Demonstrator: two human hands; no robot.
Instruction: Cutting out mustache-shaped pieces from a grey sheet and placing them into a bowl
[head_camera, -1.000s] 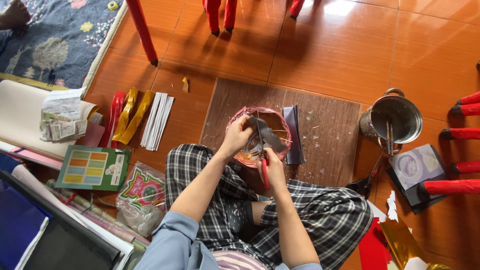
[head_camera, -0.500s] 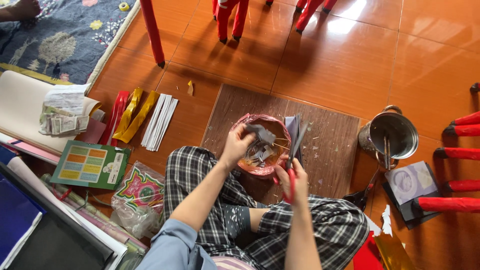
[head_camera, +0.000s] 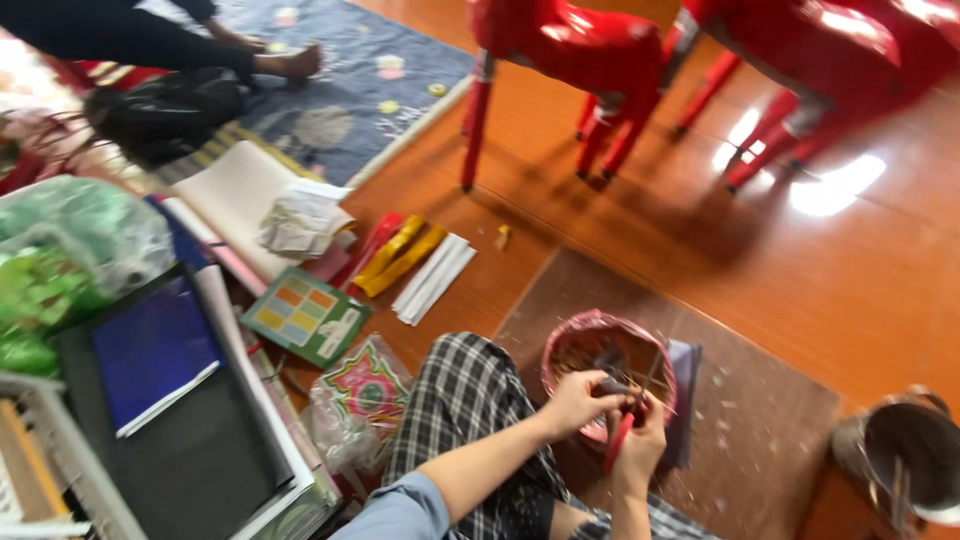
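Over the brown mat (head_camera: 760, 420) in front of your crossed legs, both of your hands meet at the near rim of a round pink basket-like bowl (head_camera: 575, 345) that sits on the mat, just beside your checked trouser knee. Your left hand (head_camera: 575, 400) is closed in a pinch around a small grey piece at the bowl's edge, apparently steadying it so the other hand can work on it. Your right hand (head_camera: 640, 445) is wrapped around red-handled scissors (head_camera: 622, 432), whose blades point up toward that pinched piece; the frame is too blurred to tell whether the blades are apart. Holding the work over the bowl looks like a way to let the scraps drop inside, and thin slivers seem to lie in it already.

To your left, yellow and red folded strips (head_camera: 400, 255) and a stack of white strips (head_camera: 432, 280) lie side by side on the orange floor, within reach. A green card with coloured squares (head_camera: 303, 315) rests near them. A metal pot (head_camera: 905, 455) stands at the mat's far right, well apart from your hands. Red chairs (head_camera: 570, 50) stand beyond.
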